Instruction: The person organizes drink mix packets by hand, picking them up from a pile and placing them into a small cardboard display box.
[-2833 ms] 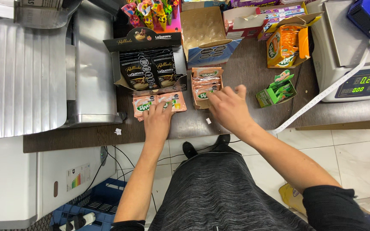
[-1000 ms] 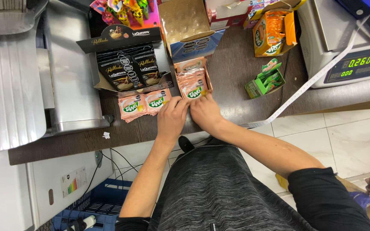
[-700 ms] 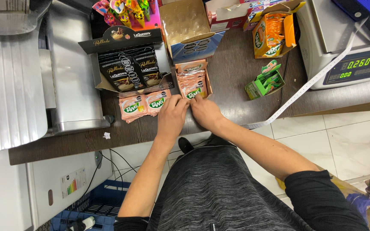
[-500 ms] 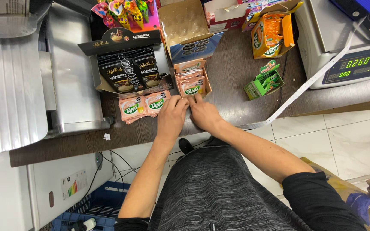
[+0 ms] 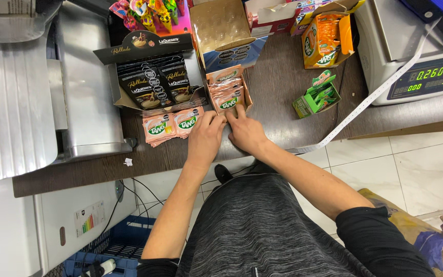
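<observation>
Head view, looking straight down on a dark wooden bench (image 5: 293,123). Both hands rest at its near edge, side by side and almost touching. The right hand (image 5: 247,132) lies palm down with its fingers spread flat; its index fingertip presses the near end of a small open carton of pink drink sachets (image 5: 227,94), which sits at about 11 o'clock from that hand. The carton's long axis runs from 12 to 6 o'clock, away from the person, with the sachets standing in a row inside it. The left hand (image 5: 204,139) also lies palm down, fingers loosely apart and clamped on nothing; its fingertips touch the right-hand edge of two loose pink sachets (image 5: 173,124), which lie flat on the bench at about 10 o'clock from it. Those loose sachets sit just left of the carton, at its 8 o'clock, so the left hand is the nearer to them and the right hand the nearer to the carton. A black display box of dark packets (image 5: 155,82) stands directly behind the loose sachets, at their 12 o'clock. A green carton (image 5: 316,97) lies well apart at 2 o'clock from the right hand.
</observation>
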